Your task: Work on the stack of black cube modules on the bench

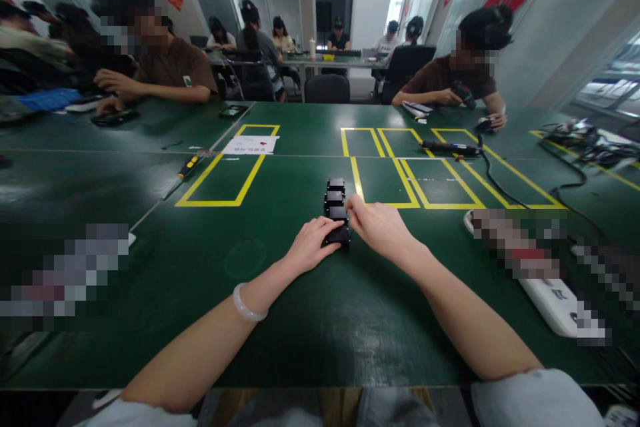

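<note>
Pale sleeves (537, 397) flank the near edge of a green table (300, 340), where the left hand (311, 245) and right hand (379, 225) meet at a short row of small black blocks (337, 213). Four blocks show, lined up between the hands and running just past the fingertips, away from the body. The left hand, a white bracelet (249, 305) on its wrist, grips the nearest block (338, 236) between thumb and forefinger, low against the tabletop. The right hand curls just beside the row, its bent fingers (354, 203) at the blocks' right side; whether they pinch anything cannot be told.

Yellow tape outlines (213, 203) mark the surface beyond both hands. Ahead and to the left of the left hand lie white paper (251, 145) and a yellow-and-black tool (189, 167). Ahead and to the right of the right hand, a black corded tool (450, 148) lies across the tape, with tangled cables (595, 147) farther right. A long white object (560, 310), partly pixelated, rests well to the right of the right hand.

Beyond the left hand, across the table, sits a co-worker in a brown shirt (175, 67); beyond the right hand, another co-worker (435, 73) holds a dark tool (464, 95).
</note>
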Tool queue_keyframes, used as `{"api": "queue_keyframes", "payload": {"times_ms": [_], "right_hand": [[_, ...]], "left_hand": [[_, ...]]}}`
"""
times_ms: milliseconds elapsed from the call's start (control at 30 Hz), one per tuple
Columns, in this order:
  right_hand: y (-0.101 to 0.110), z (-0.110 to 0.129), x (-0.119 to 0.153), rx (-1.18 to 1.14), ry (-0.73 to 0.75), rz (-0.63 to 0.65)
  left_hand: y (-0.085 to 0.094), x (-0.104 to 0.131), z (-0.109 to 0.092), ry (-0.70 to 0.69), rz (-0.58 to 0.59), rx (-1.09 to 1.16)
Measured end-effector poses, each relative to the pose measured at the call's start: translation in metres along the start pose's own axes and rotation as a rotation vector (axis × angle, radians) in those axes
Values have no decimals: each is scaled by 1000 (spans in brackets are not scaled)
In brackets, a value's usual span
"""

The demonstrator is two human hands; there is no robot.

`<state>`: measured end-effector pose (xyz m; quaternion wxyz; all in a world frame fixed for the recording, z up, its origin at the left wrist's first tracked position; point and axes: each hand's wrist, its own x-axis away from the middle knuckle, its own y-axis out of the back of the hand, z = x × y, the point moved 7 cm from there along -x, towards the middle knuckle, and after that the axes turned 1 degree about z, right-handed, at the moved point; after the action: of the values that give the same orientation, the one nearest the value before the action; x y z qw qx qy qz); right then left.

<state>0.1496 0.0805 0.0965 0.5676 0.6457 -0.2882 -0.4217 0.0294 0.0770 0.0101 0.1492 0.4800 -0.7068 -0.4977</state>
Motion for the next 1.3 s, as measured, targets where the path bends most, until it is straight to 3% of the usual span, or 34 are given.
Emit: {"api": "queue_keyframes", "payload": {"times_ms": [533,1300], "right_hand": [[2,-1,0,38,-31,28],[2,-2,1,6,-18,34]], "left_hand": [[1,1,3,31,-39,75],[3,1,0,32,-3,44]]}}
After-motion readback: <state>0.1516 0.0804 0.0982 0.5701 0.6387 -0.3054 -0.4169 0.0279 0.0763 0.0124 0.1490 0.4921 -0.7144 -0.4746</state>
